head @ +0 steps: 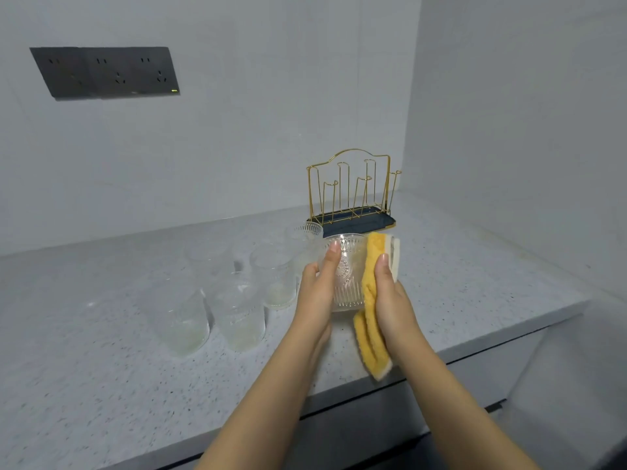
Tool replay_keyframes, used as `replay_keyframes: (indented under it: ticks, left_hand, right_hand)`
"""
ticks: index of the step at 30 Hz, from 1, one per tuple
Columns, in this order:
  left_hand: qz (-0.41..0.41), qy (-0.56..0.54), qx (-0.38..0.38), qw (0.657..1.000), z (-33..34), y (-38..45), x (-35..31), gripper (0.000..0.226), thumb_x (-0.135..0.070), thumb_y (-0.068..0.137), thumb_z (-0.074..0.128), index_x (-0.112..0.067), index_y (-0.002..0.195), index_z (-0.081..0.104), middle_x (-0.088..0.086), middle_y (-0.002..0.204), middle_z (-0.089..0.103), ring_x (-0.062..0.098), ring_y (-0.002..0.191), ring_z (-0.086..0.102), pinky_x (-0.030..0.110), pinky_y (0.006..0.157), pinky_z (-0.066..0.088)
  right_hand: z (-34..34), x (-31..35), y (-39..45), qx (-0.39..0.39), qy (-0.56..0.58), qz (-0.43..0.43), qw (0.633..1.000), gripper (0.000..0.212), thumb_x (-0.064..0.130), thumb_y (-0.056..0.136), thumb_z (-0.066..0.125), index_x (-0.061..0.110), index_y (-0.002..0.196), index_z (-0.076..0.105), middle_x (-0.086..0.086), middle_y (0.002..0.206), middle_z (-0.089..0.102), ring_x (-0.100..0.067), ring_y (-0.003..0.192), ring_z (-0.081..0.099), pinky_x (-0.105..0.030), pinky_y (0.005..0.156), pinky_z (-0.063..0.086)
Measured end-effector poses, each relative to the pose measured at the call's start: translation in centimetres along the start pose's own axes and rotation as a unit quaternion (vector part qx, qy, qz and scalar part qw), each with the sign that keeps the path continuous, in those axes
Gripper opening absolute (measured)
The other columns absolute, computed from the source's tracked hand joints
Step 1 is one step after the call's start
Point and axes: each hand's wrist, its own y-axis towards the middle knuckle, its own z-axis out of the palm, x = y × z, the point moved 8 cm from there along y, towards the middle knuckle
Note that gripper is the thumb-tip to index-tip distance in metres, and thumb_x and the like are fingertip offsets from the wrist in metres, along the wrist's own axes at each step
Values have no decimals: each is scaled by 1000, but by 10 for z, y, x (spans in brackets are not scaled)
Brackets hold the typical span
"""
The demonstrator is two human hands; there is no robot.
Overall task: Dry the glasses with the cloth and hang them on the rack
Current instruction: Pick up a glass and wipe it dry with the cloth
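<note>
My left hand (320, 286) grips a clear embossed glass (347, 276), held above the counter with its mouth facing away. My right hand (390, 293) presses a yellow cloth (369, 313) with a white backing against the glass's right side; the cloth hangs down past my wrist. Behind them a gold wire rack (353, 188) on a dark blue base stands near the corner, with no glass on its prongs. Several more clear glasses (237, 310) stand upright on the counter to the left.
The speckled grey counter (101, 385) runs from left to the right wall; its front edge passes under my forearms. A dark socket panel (105, 72) is on the back wall. One glass (307, 232) stands just in front of the rack's left end.
</note>
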Motion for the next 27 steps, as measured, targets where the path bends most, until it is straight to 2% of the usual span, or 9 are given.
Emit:
replay_keyframes:
  ticks: [6,8,11,14,16,19,22,25,27]
  left_hand:
    - [4,-26,44,999,1,-6,4,75,-51,66,77,-20,131,55,-3,115,72,10,102,70,25,81,56]
    - [2,-50,5,999,-7,-3,1,65,-51,76,71,-19,131,56,-2,117,71,11,101,70,25,79,57]
    - [-8,-36,-26,999,-16,0,1,62,-54,85,63,-18,134,52,-1,124,64,15,113,63,36,99,50]
    - [-16,-31,8,999,-9,-1,1,47,-49,90,60,-18,126,58,0,117,69,16,106,67,36,92,53]
    - [-36,-71,41,996,-1,-2,4,43,-43,92,59,-15,125,61,7,114,73,21,102,70,36,84,57]
    - [-36,-84,46,995,5,-5,2,57,-48,84,61,-12,129,58,13,119,70,24,104,68,38,85,56]
    - [4,-20,3,1000,1,-2,-6,77,-59,78,58,-19,143,45,0,141,54,15,127,53,37,108,41]
    - [56,57,-9,997,-2,-1,-17,63,-55,96,45,-28,151,30,-14,150,35,2,132,34,23,104,26]
    - [57,74,11,996,1,-5,-11,77,-65,88,49,-25,151,31,-11,152,36,5,136,34,25,107,27]
  right_hand:
    - [8,3,1,36,-25,21,999,92,80,66,23,27,139,41,-3,137,50,-20,124,47,-43,108,35]
    - [14,1,-9,44,-49,-4,998,87,77,70,23,29,142,34,0,142,44,-17,129,41,-31,106,33]
    - [23,9,-21,62,-88,-83,991,73,67,79,22,31,142,31,8,143,40,-5,127,36,-4,91,29]
    - [18,12,-10,46,-84,-59,994,81,71,76,21,25,141,36,-2,142,44,-15,129,41,-29,107,33]
    - [8,14,3,22,-49,-6,999,79,73,78,22,23,133,47,-6,128,57,-20,118,53,-42,104,39]
    - [1,16,8,6,35,22,999,59,66,86,29,26,117,59,3,100,69,-14,95,64,-37,91,49]
    - [5,13,-4,18,22,5,1000,71,72,76,33,27,127,54,5,119,63,-14,111,57,-37,100,42]
    - [5,13,-13,18,-10,-43,999,68,65,80,32,29,137,40,12,125,50,-10,121,44,-22,97,33]
    - [5,17,-16,25,-26,-76,996,64,61,82,31,32,138,36,18,121,47,-3,118,42,-7,86,32]
